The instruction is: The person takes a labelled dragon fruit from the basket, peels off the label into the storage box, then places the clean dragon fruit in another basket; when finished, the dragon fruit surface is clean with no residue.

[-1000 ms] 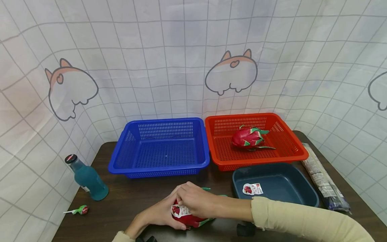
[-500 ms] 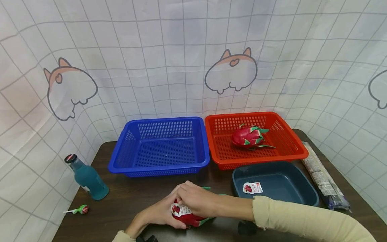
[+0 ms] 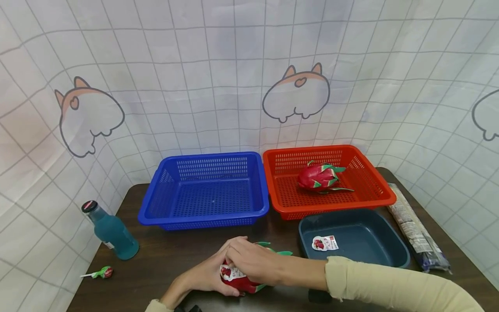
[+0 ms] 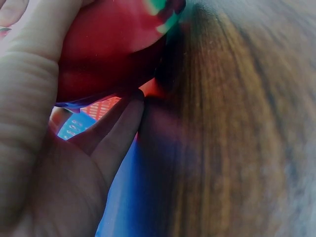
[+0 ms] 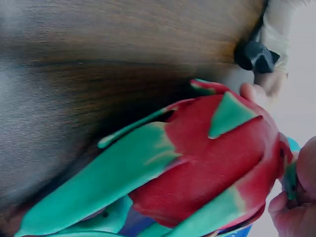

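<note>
A dragon fruit (image 3: 243, 285) lies at the table's front middle, red with green scales. My left hand (image 3: 210, 274) grips its left end, thumb in front and fingers behind; the left wrist view shows fingertips under the fruit (image 4: 111, 54). My right hand (image 3: 255, 262) is on top with curled fingers, beside a white sticker (image 3: 229, 273) on the skin. In the right wrist view, the right hand's fingertips (image 5: 303, 170) pinch at a small green scale on the fruit's end. Whether they also touch the sticker is hidden.
Behind stand a blue basket (image 3: 206, 221) and a red basket (image 3: 284, 212) holding another dragon fruit (image 3: 313, 177). A dark blue tray (image 3: 370, 242) with a loose sticker (image 3: 325, 243) is at right, beside a long packet (image 3: 417, 229). At left are a blue bottle (image 3: 115, 234) and a lollipop (image 3: 104, 272).
The head view has shifted slightly. Both hands stay on the dragon fruit in almost the same pose, and the sticker is still on its skin.
</note>
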A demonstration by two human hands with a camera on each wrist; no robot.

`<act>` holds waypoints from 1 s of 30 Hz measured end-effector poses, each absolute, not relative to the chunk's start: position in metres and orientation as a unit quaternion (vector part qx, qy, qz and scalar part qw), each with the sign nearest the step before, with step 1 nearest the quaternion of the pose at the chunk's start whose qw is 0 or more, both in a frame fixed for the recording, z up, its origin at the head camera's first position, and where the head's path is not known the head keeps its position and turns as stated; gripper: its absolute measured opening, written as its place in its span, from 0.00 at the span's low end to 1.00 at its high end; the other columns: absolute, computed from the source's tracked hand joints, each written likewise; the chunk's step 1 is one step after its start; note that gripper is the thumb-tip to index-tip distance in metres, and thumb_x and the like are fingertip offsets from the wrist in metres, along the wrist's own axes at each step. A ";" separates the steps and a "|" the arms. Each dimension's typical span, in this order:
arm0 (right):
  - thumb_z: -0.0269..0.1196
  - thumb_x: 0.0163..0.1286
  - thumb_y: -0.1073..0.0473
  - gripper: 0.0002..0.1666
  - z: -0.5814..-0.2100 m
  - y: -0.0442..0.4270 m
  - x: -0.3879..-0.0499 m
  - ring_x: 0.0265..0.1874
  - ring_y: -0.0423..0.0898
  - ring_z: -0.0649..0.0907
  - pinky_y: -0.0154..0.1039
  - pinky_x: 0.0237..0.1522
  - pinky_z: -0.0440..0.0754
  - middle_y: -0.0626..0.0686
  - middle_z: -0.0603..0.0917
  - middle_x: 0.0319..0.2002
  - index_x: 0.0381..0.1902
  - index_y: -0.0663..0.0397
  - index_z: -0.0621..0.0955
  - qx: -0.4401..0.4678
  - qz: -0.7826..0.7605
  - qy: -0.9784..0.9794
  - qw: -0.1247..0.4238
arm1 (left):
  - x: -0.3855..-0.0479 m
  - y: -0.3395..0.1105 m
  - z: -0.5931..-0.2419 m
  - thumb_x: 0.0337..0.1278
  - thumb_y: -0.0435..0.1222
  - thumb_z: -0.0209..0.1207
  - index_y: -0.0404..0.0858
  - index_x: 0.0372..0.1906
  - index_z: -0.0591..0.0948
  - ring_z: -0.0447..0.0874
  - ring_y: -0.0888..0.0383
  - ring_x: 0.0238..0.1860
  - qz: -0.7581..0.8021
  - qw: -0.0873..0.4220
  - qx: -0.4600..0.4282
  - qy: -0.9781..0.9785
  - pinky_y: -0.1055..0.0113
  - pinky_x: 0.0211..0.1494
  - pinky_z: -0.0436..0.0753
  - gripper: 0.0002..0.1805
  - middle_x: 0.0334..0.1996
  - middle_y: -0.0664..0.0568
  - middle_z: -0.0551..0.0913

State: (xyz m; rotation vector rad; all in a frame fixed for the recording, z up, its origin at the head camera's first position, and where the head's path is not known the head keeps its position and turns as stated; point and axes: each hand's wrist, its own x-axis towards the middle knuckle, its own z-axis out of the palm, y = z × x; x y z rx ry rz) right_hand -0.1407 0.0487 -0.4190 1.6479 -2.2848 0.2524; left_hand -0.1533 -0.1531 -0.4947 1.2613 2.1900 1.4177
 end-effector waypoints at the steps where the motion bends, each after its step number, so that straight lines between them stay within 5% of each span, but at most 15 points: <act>1: 0.54 0.70 0.65 0.05 -0.420 0.049 -0.140 0.34 0.36 0.70 0.22 0.39 0.70 0.44 0.71 0.34 0.35 0.49 0.71 0.577 0.080 -0.796 0.168 | -0.152 -0.153 -0.491 0.42 0.41 0.75 0.40 0.76 0.49 0.63 0.64 0.68 0.487 0.126 0.428 0.751 0.77 0.69 0.65 0.59 0.74 0.51 0.54; 7: 0.55 0.65 0.64 0.04 -0.426 0.048 -0.141 0.33 0.38 0.70 0.27 0.37 0.70 0.44 0.71 0.31 0.34 0.49 0.73 0.581 0.006 -0.768 0.268 | -0.150 -0.154 -0.486 0.42 0.40 0.75 0.39 0.76 0.48 0.63 0.65 0.68 0.490 0.130 0.429 0.748 0.77 0.70 0.64 0.59 0.73 0.51 0.57; 13: 0.55 0.64 0.65 0.05 -0.425 0.047 -0.143 0.34 0.39 0.71 0.28 0.38 0.71 0.44 0.73 0.31 0.35 0.49 0.74 0.580 -0.028 -0.755 0.305 | -0.159 -0.155 -0.506 0.41 0.47 0.75 0.47 0.77 0.47 0.63 0.62 0.69 0.469 0.099 0.441 0.759 0.76 0.70 0.64 0.61 0.74 0.52 0.57; 16: 0.57 0.64 0.66 0.06 -0.421 0.048 -0.142 0.35 0.38 0.73 0.25 0.40 0.74 0.44 0.73 0.32 0.35 0.48 0.74 0.579 -0.001 -0.773 0.257 | -0.161 -0.156 -0.510 0.43 0.49 0.74 0.47 0.77 0.46 0.63 0.62 0.68 0.461 0.103 0.442 0.762 0.75 0.70 0.65 0.61 0.74 0.50 0.55; 24: 0.56 0.72 0.59 0.04 -0.400 0.045 -0.146 0.39 0.38 0.76 0.27 0.49 0.76 0.44 0.77 0.34 0.35 0.50 0.75 0.539 0.140 -0.831 0.012 | -0.157 -0.160 -0.510 0.45 0.47 0.73 0.51 0.75 0.49 0.65 0.62 0.66 0.465 0.141 0.416 0.769 0.72 0.68 0.70 0.56 0.72 0.54 0.57; 30: 0.57 0.71 0.58 0.05 -0.400 0.045 -0.148 0.38 0.37 0.76 0.26 0.47 0.74 0.44 0.77 0.33 0.34 0.50 0.75 0.533 0.174 -0.828 -0.016 | -0.157 -0.160 -0.510 0.44 0.48 0.74 0.51 0.74 0.51 0.66 0.61 0.66 0.465 0.143 0.414 0.770 0.71 0.68 0.70 0.56 0.72 0.55 0.58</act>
